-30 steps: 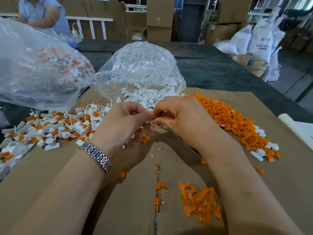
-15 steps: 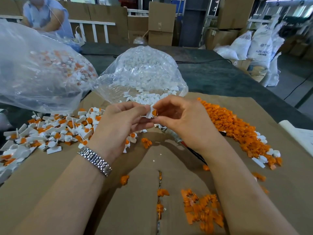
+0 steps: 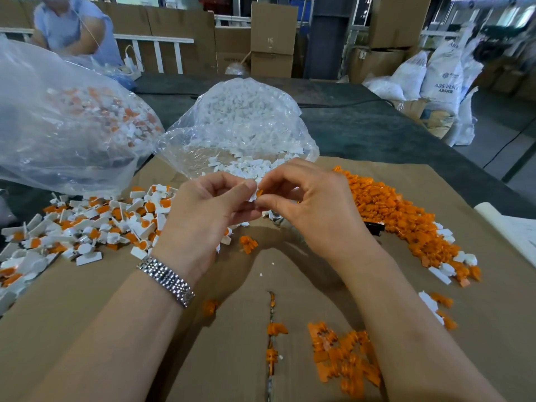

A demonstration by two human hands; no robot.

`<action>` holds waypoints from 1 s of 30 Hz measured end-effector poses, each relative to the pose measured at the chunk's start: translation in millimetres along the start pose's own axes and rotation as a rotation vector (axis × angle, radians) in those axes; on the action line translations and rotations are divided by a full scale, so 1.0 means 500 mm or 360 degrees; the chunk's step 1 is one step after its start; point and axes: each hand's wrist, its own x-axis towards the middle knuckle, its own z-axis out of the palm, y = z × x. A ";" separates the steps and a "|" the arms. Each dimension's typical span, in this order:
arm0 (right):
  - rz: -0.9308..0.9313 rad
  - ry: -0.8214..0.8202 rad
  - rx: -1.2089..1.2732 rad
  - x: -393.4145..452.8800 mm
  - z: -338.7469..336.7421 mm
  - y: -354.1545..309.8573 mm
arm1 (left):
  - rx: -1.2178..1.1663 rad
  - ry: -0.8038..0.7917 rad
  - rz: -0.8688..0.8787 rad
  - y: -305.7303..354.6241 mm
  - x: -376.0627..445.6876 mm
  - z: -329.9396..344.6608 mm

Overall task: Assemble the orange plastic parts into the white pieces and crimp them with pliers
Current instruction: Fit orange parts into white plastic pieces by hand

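Both hands meet over the middle of the cardboard sheet [image 3: 87, 300]. My left hand [image 3: 203, 216] pinches a small white piece [image 3: 253, 195] between thumb and forefinger. My right hand [image 3: 313, 207] pinches an orange part [image 3: 259, 192] that sits against the white piece. Loose white pieces [image 3: 246, 166] spill from a clear bag just behind the hands. A long heap of orange parts [image 3: 391, 210] lies to the right. Pliers [image 3: 374, 227] lie partly hidden under my right hand, only a dark handle and a metal tip showing.
A pile of joined white-and-orange pieces [image 3: 95, 224] lies at the left. A big clear bag [image 3: 63, 126] of the same stands behind it. More orange parts [image 3: 342, 358] lie near the front edge. A person in blue [image 3: 72, 27] sits at the far left.
Both hands have risen a little and the pinched pieces have come into plain view between the fingertips. The piles and bags have not moved.
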 end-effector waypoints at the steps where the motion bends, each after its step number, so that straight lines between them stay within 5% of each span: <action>1: 0.0026 0.0000 0.0011 -0.001 0.002 -0.002 | 0.0010 0.0018 0.0021 0.001 -0.001 0.000; 15: 0.0064 0.0135 0.0088 -0.008 0.035 -0.017 | 0.0137 0.0094 0.0173 -0.003 0.002 0.000; 30: 0.0388 -0.0122 0.0377 -0.010 0.033 -0.020 | 0.0039 -0.0110 -0.0203 0.014 0.027 -0.044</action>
